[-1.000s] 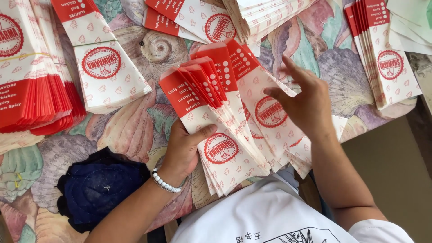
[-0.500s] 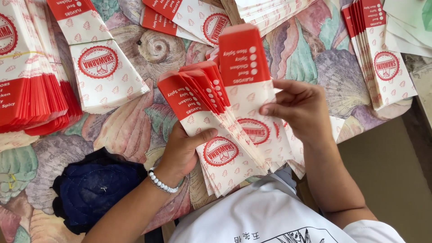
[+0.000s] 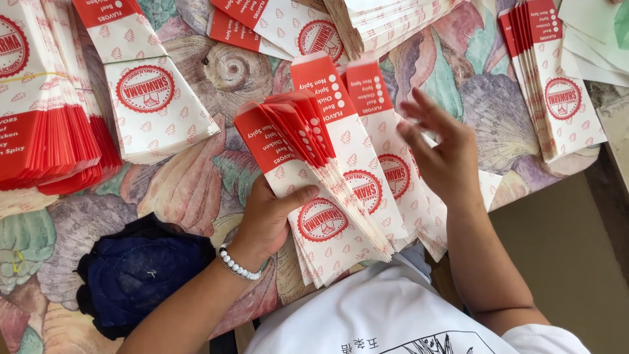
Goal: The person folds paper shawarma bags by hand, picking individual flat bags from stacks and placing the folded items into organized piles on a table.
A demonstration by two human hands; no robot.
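at the far left a thick stack of red and white paper bags [image 3: 39, 131] lies on the flowered tablecloth [image 3: 190, 190], its red ends fanned toward the near side. just beside it, a second pile of paper bags [image 3: 154, 98] lies with a round red emblem facing up. below these, near the table's edge, a dark blue cloth [image 3: 141, 275] lies crumpled on the tablecloth.

the left hand [image 3: 268, 219], with a white bead bracelet [image 3: 239, 265] on its wrist, grasps the fanned bundle of bags [image 3: 308, 190] near its lower half: the thumb presses across the top bag and the other fingers curl out of sight beneath it. the bundle lies in the middle of the view, close to the person's chest, red ends pointing away and spread like a deck of cards.

the right hand [image 3: 442, 157] is released, fingers spread and slightly blurred, hovering over the right side of the fan; whether its palm touches the bags beneath cannot be told. two bags stand out from the fan just left of this hand, their red ends higher than the others.

along the top, more bags [image 3: 288, 29] and a loose heap of bags [image 3: 393, 16] lie. at the far right another neat stack of bags [image 3: 557, 85] rests near the table's corner, well apart from both hands.
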